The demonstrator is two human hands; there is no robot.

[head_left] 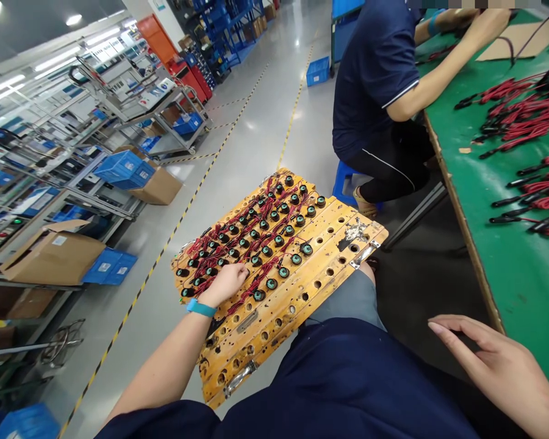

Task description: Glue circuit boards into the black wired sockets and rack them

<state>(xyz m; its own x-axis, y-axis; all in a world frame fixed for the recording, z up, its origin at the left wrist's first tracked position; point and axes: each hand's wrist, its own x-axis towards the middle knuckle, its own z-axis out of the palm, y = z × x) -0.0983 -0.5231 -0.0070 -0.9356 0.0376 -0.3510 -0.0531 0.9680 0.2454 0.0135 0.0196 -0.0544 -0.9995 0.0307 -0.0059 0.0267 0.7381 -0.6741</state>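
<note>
A worn yellow board (pixel 320 268) full of round holes lies across my lap. Its left part carries several small black round parts with green centres (pixel 274 231), each trailing red and black wires. My left hand (pixel 226 283), with a blue wristband, reaches onto the board and its fingers curl down among those parts; whether it grips one I cannot tell. My right hand (pixel 489 363) hovers flat with fingers apart near the edge of the green table (pixel 507 268), holding nothing.
Bundles of red and black wires (pixel 526 122) lie on the green table. A co-worker in a dark shirt (pixel 379 79) sits on a blue stool ahead. To the left are metal racks (pixel 50 201), cardboard boxes (pixel 50 253), blue crates (pixel 123 171) and an aisle with yellow-black floor tape.
</note>
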